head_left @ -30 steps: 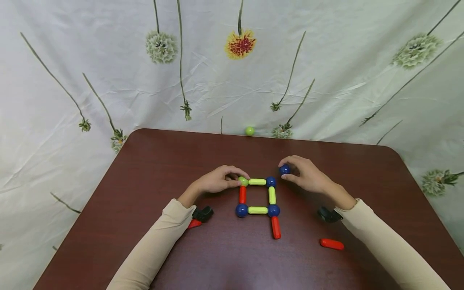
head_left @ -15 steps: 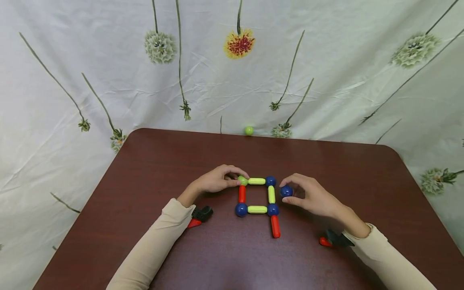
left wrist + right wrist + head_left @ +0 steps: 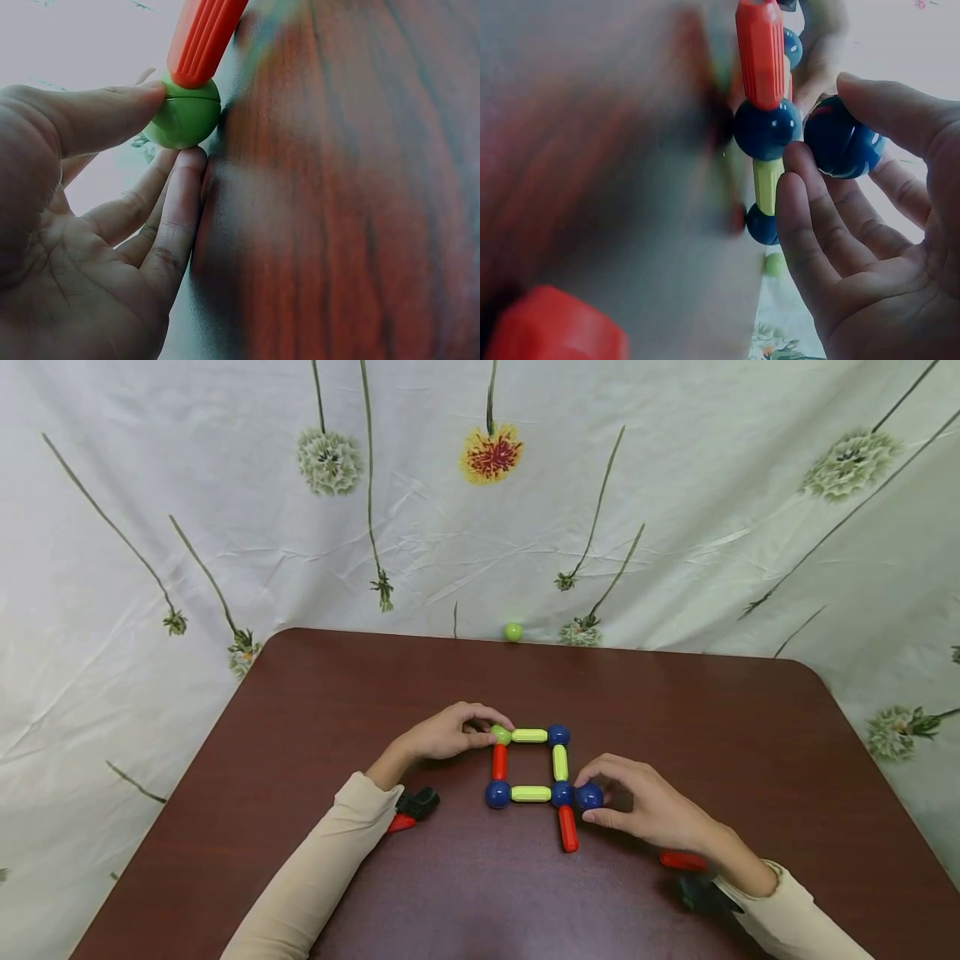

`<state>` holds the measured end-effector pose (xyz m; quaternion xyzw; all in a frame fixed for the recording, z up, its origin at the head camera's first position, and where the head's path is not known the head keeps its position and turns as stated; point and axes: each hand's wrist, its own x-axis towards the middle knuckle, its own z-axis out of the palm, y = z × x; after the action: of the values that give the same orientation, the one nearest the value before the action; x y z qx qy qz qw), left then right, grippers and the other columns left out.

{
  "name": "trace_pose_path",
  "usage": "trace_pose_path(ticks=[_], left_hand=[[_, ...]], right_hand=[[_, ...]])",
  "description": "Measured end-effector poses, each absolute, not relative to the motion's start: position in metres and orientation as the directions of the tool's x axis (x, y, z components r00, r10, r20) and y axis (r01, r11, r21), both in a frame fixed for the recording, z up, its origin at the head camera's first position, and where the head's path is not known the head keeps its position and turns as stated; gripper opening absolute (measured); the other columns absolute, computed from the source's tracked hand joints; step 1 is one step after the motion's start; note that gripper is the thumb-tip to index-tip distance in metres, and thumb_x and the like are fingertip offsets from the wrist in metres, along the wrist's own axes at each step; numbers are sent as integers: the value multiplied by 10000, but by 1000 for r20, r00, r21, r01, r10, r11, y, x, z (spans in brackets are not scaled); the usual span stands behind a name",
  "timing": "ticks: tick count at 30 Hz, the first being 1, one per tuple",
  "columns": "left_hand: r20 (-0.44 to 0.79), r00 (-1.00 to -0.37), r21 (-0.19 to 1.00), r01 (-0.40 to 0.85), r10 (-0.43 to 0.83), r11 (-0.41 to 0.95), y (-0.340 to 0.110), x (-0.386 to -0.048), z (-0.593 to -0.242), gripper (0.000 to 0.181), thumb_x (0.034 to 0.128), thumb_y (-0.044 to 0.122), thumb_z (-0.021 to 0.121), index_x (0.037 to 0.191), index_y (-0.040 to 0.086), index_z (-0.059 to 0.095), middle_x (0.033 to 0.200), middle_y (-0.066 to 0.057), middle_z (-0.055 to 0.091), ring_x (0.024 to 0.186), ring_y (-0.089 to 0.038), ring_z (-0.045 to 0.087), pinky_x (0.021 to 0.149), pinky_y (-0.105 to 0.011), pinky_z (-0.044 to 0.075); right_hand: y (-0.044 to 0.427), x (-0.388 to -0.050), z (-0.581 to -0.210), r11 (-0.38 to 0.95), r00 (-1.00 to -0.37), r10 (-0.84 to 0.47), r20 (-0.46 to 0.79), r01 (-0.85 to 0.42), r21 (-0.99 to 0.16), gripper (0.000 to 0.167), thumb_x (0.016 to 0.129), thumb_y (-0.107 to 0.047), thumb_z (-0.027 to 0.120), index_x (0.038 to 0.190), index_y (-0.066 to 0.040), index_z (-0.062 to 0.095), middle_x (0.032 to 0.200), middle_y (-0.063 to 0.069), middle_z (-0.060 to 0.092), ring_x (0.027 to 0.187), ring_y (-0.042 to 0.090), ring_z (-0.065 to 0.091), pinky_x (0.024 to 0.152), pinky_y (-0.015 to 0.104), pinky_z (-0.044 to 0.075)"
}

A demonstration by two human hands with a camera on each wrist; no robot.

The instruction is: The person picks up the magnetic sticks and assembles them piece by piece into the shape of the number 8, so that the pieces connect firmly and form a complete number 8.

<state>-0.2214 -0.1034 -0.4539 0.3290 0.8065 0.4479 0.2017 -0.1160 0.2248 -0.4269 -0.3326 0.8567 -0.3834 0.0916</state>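
On the table lies a square of rods and balls, with blue balls at three corners and a green ball at the far left one. My left hand pinches that green ball between thumb and fingers, where a red rod joins it. In my right hand is a loose blue ball, gripped by thumb and fingertips. It sits right beside the near right corner ball; whether they touch I cannot tell. From that corner another red rod points toward me.
A single red rod lies near my right wrist, and another red piece shows partly behind the left wrist strap. At the table's far edge rests a green ball, against the flowered cloth.
My right hand has brought the loose blue ball nearer to me, from beyond the far right corner down to beside the near right corner. The left hand has stayed on the green ball.
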Motion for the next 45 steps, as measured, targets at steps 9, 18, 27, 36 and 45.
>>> trace_pose_path(ticks=[9, 18, 27, 36, 45], left_hand=[[-33, -706, 857, 344, 707, 384, -103, -221, -454, 258, 992, 106, 630, 1241, 134, 691, 1112, -46, 669, 861, -161, 578, 760, -253, 497], [-20, -707, 856, 353, 707, 377, -104, -219, -451, 258, 992, 100, 627, 1242, 119, 689, 1135, -54, 665, 904, -155, 584, 794, -259, 507], [-23, -708, 853, 355, 706, 383, -104, -220, -453, 260, 992, 103, 628, 1245, 121, 688, 1123, -53, 671, 896, -161, 585, 785, -261, 506], [4, -698, 856, 373, 716, 358, -103, -219, -452, 255, 993, 102, 627, 1241, 95, 686, 1140, -74, 671, 923, -161, 591, 808, -268, 514], [-8, -707, 855, 362, 707, 372, -104, -218, -451, 256, 992, 108, 629, 1240, 116, 691, 1164, -64, 670, 958, -164, 592, 839, -277, 517]], right_hand=[[225, -98, -430, 445, -750, -650, 127, -510, -736, 337, 864, -249, 807, 1136, -244, 608, 1118, -78, 614, 910, 68, 640, 802, 278, 565], [223, -79, -434, 367, -728, -660, 182, -525, -768, 339, 856, -175, 815, 1107, -215, 590, 1073, -57, 616, 898, 77, 660, 788, 264, 576], [218, -65, -441, 352, -696, -682, 224, -580, -734, 332, 852, -207, 821, 1100, -231, 601, 1078, -85, 625, 901, 47, 604, 751, 256, 560], [214, -62, -446, 355, -686, -689, 234, -602, -715, 325, 860, -219, 813, 1109, -213, 606, 1105, -52, 624, 914, 65, 597, 761, 252, 553], [213, -64, -452, 343, -670, -701, 244, -616, -709, 352, 841, -202, 831, 1113, -210, 608, 1107, -39, 624, 928, 73, 600, 773, 250, 552]])
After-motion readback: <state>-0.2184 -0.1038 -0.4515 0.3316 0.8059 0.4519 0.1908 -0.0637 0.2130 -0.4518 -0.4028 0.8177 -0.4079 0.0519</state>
